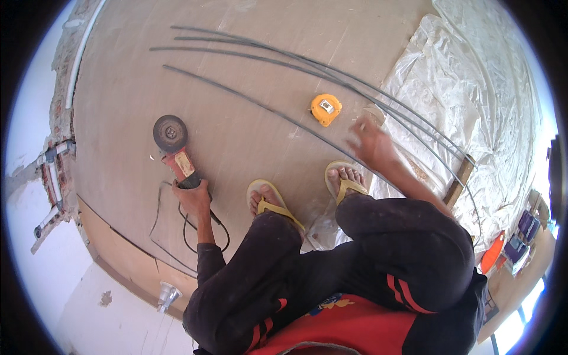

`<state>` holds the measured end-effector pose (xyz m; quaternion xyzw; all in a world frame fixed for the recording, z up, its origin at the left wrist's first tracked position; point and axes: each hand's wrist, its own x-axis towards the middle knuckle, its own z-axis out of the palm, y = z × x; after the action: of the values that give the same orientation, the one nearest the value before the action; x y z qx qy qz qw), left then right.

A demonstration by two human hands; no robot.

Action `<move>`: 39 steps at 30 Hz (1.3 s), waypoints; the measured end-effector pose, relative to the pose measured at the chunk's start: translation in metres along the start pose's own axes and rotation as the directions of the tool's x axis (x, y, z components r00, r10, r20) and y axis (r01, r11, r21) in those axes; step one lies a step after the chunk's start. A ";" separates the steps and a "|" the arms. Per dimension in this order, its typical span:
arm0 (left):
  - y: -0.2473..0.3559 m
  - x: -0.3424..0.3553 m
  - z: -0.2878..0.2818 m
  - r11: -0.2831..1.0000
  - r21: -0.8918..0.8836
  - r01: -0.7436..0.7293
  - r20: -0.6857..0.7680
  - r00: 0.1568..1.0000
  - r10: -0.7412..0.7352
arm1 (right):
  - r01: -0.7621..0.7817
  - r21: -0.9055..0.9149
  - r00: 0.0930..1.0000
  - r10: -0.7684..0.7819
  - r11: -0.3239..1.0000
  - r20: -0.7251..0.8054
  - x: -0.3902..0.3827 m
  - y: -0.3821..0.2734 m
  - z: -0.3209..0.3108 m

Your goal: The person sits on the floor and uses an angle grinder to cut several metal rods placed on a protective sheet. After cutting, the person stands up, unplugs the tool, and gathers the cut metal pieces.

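Observation:
My left hand (193, 199) is wrapped round the rear body of a red and black angle grinder (180, 164), whose dark round disc (170, 134) points away from me on the floor. My right hand (374, 144), a little smeared by motion, hovers beside the nearest of several thin grey metal rods (254, 102). Its fingers look spread, and nothing shows between them. Just left of and beyond that hand, a yellow tape measure (325, 109) lies on the floor between the rods. The rods run from the far left to the near right.
Crumpled clear plastic sheeting (438, 77) covers the floor on the right, with a wooden block (459, 184) under the rod ends. The grinder's black cord (155, 220) loops beside my left leg. At left, broken wall exposes pipes (53, 177). My sandalled feet (269, 201) flank the middle.

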<state>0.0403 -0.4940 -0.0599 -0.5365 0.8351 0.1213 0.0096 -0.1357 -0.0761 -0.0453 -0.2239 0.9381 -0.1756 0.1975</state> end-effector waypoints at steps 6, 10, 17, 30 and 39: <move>0.019 -0.011 -0.008 0.996 0.082 -0.045 -0.007 0.999 0.046 | -0.085 0.067 0.983 0.073 0.994 0.171 -0.026 -0.016 0.037; 0.007 -0.009 -0.007 0.988 0.123 -0.091 0.000 0.996 0.092 | -0.040 0.313 0.997 0.015 0.949 0.082 -0.033 -0.018 0.019; 0.023 -0.029 -0.033 0.974 0.202 -0.099 0.023 0.995 0.096 | 0.123 0.151 0.978 -0.094 0.981 -0.184 0.022 0.002 -0.050; 0.062 -0.055 -0.044 0.927 -0.085 -0.366 -0.074 0.930 0.361 | 0.094 0.006 0.986 -0.093 0.996 -0.141 0.146 0.025 -0.026; 0.091 -0.061 -0.026 0.835 -0.233 -0.498 0.025 0.855 0.517 | 0.144 -0.186 0.985 -0.159 0.972 -0.071 0.133 0.016 -0.012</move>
<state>-0.0127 -0.4095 -0.0078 -0.2876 0.9278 0.2334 -0.0453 -0.2556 -0.1245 -0.0808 -0.3041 0.9379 -0.1139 0.1219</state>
